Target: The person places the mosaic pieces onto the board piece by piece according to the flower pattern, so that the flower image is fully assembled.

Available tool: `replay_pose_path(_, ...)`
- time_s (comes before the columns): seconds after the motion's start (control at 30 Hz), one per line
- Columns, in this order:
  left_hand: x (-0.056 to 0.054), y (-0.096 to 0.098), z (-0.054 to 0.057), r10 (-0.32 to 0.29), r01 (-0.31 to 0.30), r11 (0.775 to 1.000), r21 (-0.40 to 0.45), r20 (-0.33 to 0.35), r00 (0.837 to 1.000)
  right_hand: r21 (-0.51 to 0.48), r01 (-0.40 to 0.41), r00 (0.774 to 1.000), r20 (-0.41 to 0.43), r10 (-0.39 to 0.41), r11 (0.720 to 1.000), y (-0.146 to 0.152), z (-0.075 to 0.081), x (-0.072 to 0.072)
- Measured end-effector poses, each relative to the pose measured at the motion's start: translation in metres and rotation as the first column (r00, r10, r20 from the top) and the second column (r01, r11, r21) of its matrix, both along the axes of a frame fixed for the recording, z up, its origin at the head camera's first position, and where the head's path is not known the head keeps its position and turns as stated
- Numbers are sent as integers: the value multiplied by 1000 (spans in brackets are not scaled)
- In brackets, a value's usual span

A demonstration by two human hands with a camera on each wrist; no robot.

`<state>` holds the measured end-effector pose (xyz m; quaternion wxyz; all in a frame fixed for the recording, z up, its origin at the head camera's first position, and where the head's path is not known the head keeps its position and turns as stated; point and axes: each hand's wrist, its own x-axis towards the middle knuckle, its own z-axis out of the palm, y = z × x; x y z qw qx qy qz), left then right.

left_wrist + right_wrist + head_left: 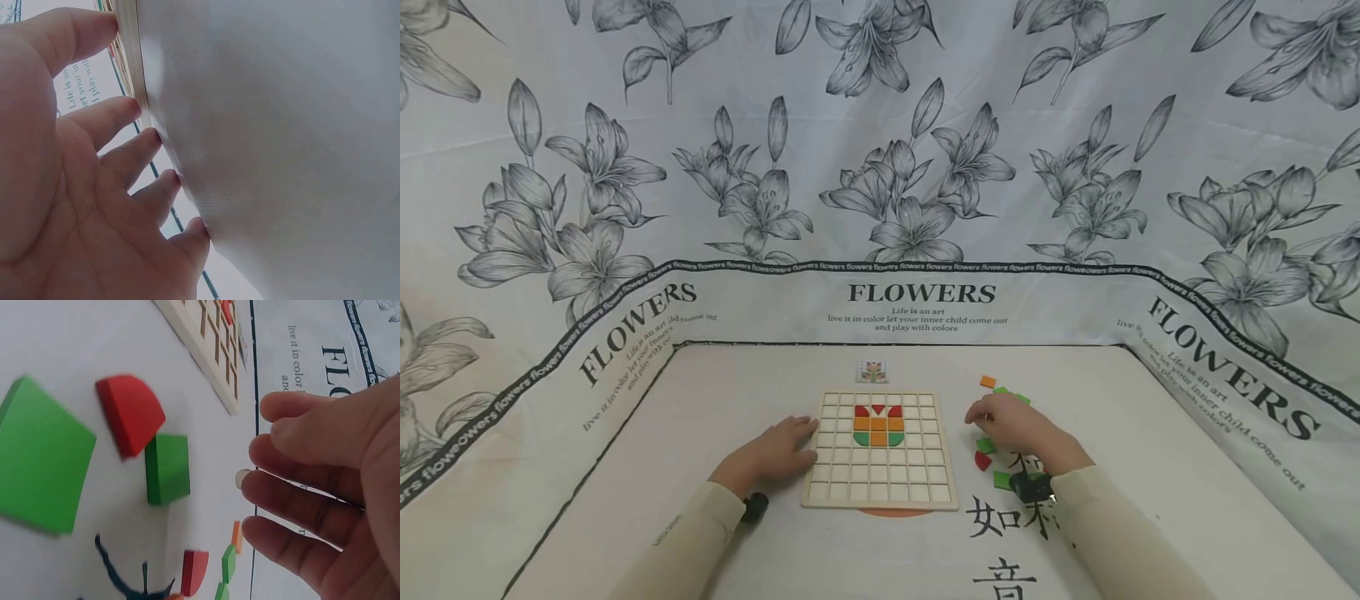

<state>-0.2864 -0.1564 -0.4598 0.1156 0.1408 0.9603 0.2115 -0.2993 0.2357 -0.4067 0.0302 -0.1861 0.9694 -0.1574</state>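
Head view: left hand (772, 450) is not gripping. Fingers spread, thumb and forefinger set against the left edge of the gridded board (880, 473), so the board sits immediately right of that hand. Left wrist view agrees: palm exposed, digits apart, tips along the board edge.

Right hand (1018, 425) reads as released: fingers loosely bent, thumb lying over the forefinger, no piece visible in it. Anything tucked behind the thumb I can't tell. It's off the board's right side, with a gap between.

On the board, right of the left hand and left of the right: red pieces (862, 411) along the top of the pattern, orange pieces (877, 424) under them, green rounded pieces (896, 438) at the two lower corners, one orange between those.

Loose stock is around the right hand. Just beyond it: orange tile (988, 381) and some green tiles (1023, 399). On its near side: green block (986, 446), red quarter-round (982, 461) next to it, another green piece (1002, 480) by the wrist device (1032, 486). Right wrist view puts the red quarter-round up against a green block.

Picture card (872, 371) lies past the board's far edge, ahead of and between both hands. Black characters (988, 517) are printed nearer the body than the right hand.
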Motion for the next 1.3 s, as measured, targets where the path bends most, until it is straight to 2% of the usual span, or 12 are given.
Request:
replay_pose_path(0.3, 1, 2, 2, 7, -7, 1000, -11, 1, 1000, 31, 73, 990, 117, -76, 997, 15, -12, 3)
replay_pose_path(0.47, 1, 1, 0, 11, -11, 1000, -5, 3, 1000, 28, 107, 984, 137, -110, 994, 18, -22, 6)
replay_pose_path(0.93, 1, 1, 0, 16, -16, 1000, 9, 11, 1000, 50, 100, 988, 111, -105, 994, 17, -20, 10)
replay_pose_path(1.13, 1, 2, -1, 17, -17, 1000, -3, 10, 1000, 60, 95, 994, 58, -98, 994, 13, -17, 9)
replay_pose_path(1.3, 0, 1, -1, 13, -13, 1000, -6, 10, 1000, 60, 55, 998, 11, -56, 997, -1, -14, 9)
